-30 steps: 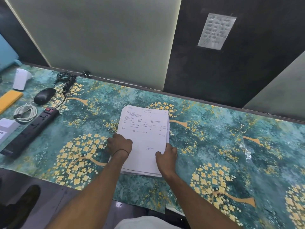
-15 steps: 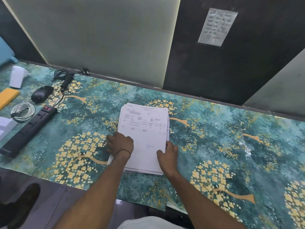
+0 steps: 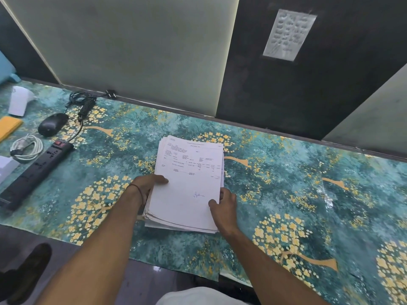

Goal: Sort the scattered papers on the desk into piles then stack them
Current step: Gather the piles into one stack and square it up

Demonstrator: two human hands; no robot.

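One thick stack of white printed papers (image 3: 189,177) sits at the middle of the desk (image 3: 286,172), which has a teal cover with yellow flowers. The top sheet has printed lines and a small blue signature. My left hand (image 3: 147,186) grips the stack's left edge, thumb on top and fingers under the sheets. My right hand (image 3: 224,203) grips the right edge near the lower corner, thumb on the top sheet. The stack's near end looks raised a little off the desk.
At the left lie a black power strip (image 3: 33,172), a black mouse (image 3: 52,127), a coiled white cable (image 3: 26,148), a yellow pad (image 3: 8,128) and a white object (image 3: 19,102). Wall panels rise behind the desk. A shoe (image 3: 28,271) shows on the floor.
Both hands went from lying beside the stack's edges to gripping them, thumbs now on the top sheet. The near end of the stack has come up slightly.
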